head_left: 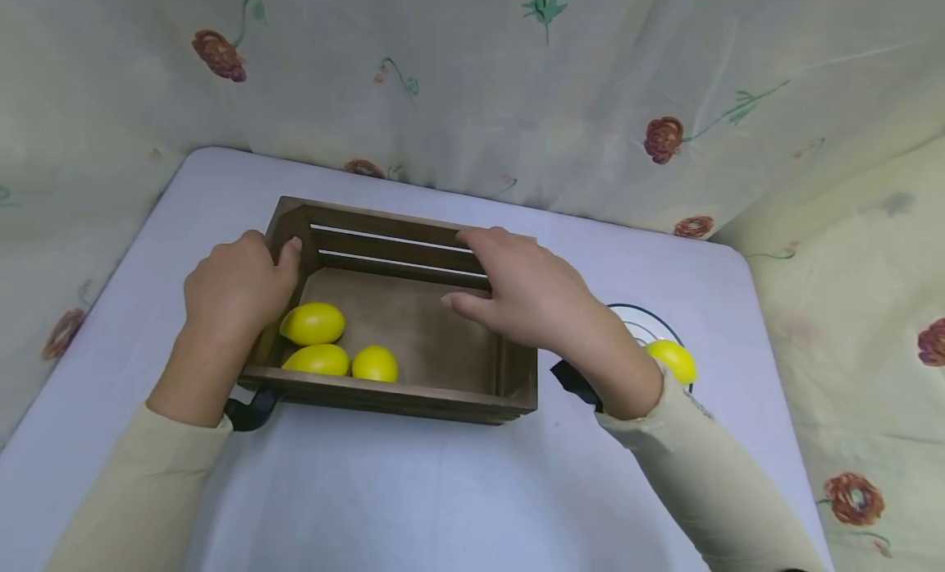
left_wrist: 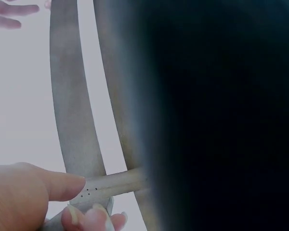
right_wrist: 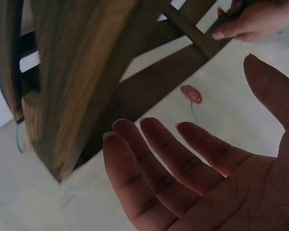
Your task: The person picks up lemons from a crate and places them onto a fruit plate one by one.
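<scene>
A brown slatted wooden crate (head_left: pixel 443 394) has three yellow lemons in its near left corner: one lemon (head_left: pixel 313 323) behind, another lemon (head_left: pixel 317 359) in front, and a third lemon (head_left: pixel 375 363) beside it. My left hand (head_left: pixel 239 285) grips the crate's left end; in the left wrist view its thumb and fingertips close round a corner of the wood (left_wrist: pixel 111 185). Over the crate's right end is my right hand (head_left: pixel 527 289), fingers spread and holding nothing. The right wrist view shows that palm and its loosely bent fingers (right_wrist: pixel 159 168) apart from the crate's dark slats (right_wrist: pixel 77 86).
To the right, partly behind my right forearm, a white dark-rimmed plate (head_left: pixel 641 311) carries one more lemon (head_left: pixel 673 361). The white table (head_left: pixel 443 482) has rounded far corners. Flowered curtains (head_left: pixel 472 80) hang behind it and on the right.
</scene>
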Demonstrator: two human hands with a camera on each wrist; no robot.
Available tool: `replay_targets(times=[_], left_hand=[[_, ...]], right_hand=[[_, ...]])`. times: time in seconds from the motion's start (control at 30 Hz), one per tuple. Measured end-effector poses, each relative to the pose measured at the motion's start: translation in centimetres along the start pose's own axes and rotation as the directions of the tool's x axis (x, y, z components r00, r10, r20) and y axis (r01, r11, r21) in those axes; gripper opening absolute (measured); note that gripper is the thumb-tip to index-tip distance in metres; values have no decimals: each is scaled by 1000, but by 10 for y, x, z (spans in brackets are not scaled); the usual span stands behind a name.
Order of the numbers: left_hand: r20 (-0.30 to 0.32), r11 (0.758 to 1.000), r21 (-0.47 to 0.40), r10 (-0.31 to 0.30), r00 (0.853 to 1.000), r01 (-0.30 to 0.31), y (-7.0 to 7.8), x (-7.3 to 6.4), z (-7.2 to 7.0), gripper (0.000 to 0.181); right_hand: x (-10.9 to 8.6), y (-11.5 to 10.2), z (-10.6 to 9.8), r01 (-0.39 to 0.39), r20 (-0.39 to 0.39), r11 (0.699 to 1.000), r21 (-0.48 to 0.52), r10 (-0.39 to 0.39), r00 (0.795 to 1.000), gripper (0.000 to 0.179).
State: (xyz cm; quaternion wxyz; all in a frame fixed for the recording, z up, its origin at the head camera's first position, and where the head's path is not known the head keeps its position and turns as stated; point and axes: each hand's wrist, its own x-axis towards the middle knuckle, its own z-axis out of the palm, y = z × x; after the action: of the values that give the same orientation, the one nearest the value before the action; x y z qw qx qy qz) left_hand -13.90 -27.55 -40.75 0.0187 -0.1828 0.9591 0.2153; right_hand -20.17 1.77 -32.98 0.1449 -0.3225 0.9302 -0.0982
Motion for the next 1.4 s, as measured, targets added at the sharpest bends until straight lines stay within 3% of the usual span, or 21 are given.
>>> replay_targets(times=[0.23,0.4,0.57,0.83,1.4], left_hand=[[3,1000,-1,-16,1000,16,2,1,-1,64],[7,1000,-6,-5,1000,6,3,1,-1,63],[8,1000,-4,-7,1000,7,-1,1,-3,63],[11,1000,-10,-5,1000,5,-2,2,0,64],[17,1000,2,-10,1000,10,4,2,-2,62]], right_hand=[[14,-10,7,72,166,994,-87,-57,985,74],[16,-8,12,150,326,982,-115,-105,940,71],[27,-12,31,223,372,969,-101,-171,912,71],[31,-5,74,254,512,957,-139,-150,846,56],[32,0,91,266,532,940,-212,-117,838,40]])
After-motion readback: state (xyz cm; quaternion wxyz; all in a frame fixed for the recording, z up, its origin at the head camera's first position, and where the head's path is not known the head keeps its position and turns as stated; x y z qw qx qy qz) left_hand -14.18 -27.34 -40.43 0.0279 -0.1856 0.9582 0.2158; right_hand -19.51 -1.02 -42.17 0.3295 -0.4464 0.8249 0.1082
